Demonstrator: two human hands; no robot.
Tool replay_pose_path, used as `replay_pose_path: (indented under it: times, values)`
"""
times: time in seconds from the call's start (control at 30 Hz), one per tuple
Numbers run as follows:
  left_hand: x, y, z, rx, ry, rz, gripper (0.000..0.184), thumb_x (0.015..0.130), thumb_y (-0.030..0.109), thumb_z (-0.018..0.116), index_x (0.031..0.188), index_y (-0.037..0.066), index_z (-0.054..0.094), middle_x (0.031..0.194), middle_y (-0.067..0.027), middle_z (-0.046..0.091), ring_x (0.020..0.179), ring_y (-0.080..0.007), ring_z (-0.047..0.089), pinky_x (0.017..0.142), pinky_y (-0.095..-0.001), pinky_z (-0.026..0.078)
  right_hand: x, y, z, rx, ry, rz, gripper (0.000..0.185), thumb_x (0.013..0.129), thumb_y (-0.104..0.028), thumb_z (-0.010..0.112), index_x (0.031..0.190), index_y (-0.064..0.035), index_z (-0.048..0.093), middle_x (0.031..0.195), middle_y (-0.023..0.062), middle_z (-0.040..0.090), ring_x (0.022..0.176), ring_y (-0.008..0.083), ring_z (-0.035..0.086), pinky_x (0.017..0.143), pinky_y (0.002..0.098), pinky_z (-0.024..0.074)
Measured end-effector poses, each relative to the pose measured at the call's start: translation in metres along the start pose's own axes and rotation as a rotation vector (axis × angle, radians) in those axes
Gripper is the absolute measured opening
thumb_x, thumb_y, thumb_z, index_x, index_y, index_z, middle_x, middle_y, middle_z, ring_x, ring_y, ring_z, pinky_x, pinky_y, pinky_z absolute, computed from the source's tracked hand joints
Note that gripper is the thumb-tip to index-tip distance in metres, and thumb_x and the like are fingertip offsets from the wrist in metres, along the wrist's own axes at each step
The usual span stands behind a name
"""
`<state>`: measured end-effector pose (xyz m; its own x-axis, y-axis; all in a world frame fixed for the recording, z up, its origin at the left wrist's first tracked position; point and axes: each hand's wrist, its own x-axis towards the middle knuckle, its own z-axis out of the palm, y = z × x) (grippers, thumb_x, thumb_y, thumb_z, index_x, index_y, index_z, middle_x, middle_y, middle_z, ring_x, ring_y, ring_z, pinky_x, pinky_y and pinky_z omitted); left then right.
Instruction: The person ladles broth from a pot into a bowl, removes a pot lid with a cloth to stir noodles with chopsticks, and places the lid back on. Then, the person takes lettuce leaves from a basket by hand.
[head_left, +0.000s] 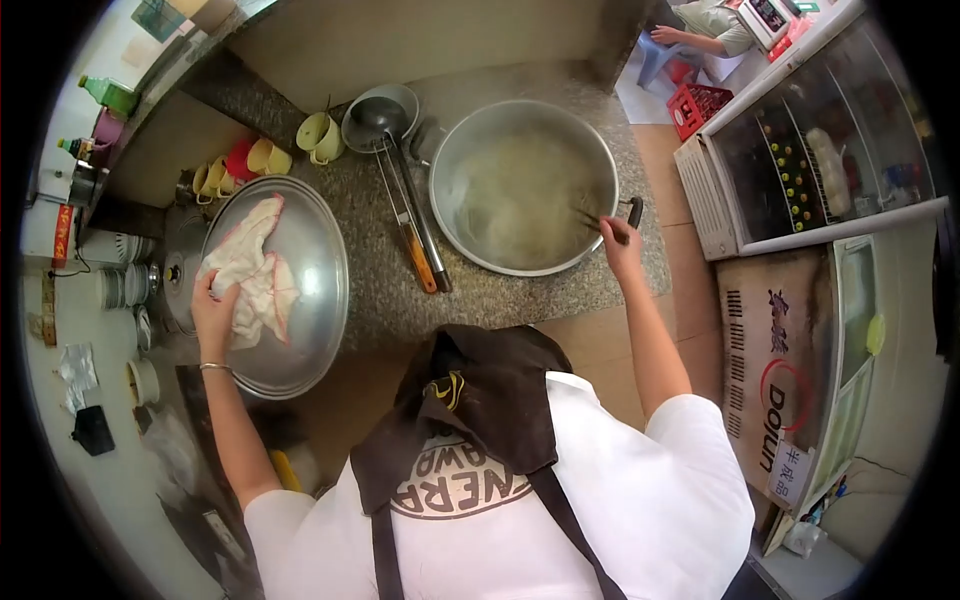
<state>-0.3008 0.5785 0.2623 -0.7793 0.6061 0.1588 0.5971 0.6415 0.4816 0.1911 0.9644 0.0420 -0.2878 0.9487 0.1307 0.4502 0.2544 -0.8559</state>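
Observation:
My left hand (213, 315) is closed on a white cloth (262, 270) with red edging. The cloth lies over the middle of a large round metal lid (318, 335), so whether a knob is gripped beneath it is hidden. On the right, my right hand (622, 250) grips dark chopsticks (588, 216). Their tips reach into a wide metal pot (447, 225) holding cloudy, steaming liquid. Steam blurs whatever may be in the liquid. A dark pot handle (636, 212) juts out just beyond my right hand.
Between lid and pot, a ladle (380, 118) and a wooden-handled tool (418, 262) rest on the stone counter (540, 300). Yellow cups (268, 157) stand behind the lid. A glass-door fridge (800, 180) is at right; another person's arm (690, 40) shows at the top.

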Motion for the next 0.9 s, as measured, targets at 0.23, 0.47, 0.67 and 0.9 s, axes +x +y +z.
replay_pose_path:
  times: [0.23,0.47,0.67,0.9]
  values:
    - [-0.003,-0.003,0.001,-0.024,0.026,-0.032,0.038,0.067,0.014,0.065,0.100,-0.003,0.054,0.094,-0.0120,0.056,0.083,-0.0203,0.054,0.074,-0.0281,0.042,-0.048,0.006,0.009,0.519,-0.108,0.489,0.025,0.084,-0.019,0.054,0.094,0.0024,0.061,0.084,0.0080,0.062,0.077,0.0138,0.058,0.069,0.0266,0.0474]
    - [0.001,-0.010,-0.001,0.011,-0.009,-0.005,0.039,0.067,0.015,0.066,0.100,-0.002,0.055,0.095,-0.0120,0.056,0.084,-0.0214,0.054,0.075,-0.0285,0.042,-0.049,0.016,-0.001,0.774,-0.275,0.662,0.031,0.085,-0.024,0.052,0.106,-0.0007,0.055,0.096,0.0095,0.060,0.083,0.0163,0.058,0.074,0.0281,0.0485]
    - [-0.003,-0.004,-0.007,0.044,0.023,0.025,0.040,0.067,0.016,0.066,0.100,-0.003,0.054,0.094,-0.0118,0.056,0.085,-0.0203,0.054,0.075,-0.0280,0.042,-0.049,0.040,-0.023,0.883,-0.267,0.703,0.026,0.084,-0.020,0.054,0.103,-0.0021,0.056,0.095,0.0075,0.059,0.085,0.0163,0.058,0.075,0.0282,0.0482]
    - [-0.005,0.002,-0.010,0.029,0.005,-0.067,0.040,0.067,0.015,0.065,0.101,-0.004,0.054,0.094,-0.0115,0.057,0.084,-0.0195,0.054,0.075,-0.0278,0.042,-0.057,0.068,-0.024,1.042,-0.236,0.734,0.021,0.084,-0.018,0.054,0.098,-0.0033,0.056,0.095,0.0072,0.059,0.085,0.0172,0.058,0.073,0.0285,0.0489]
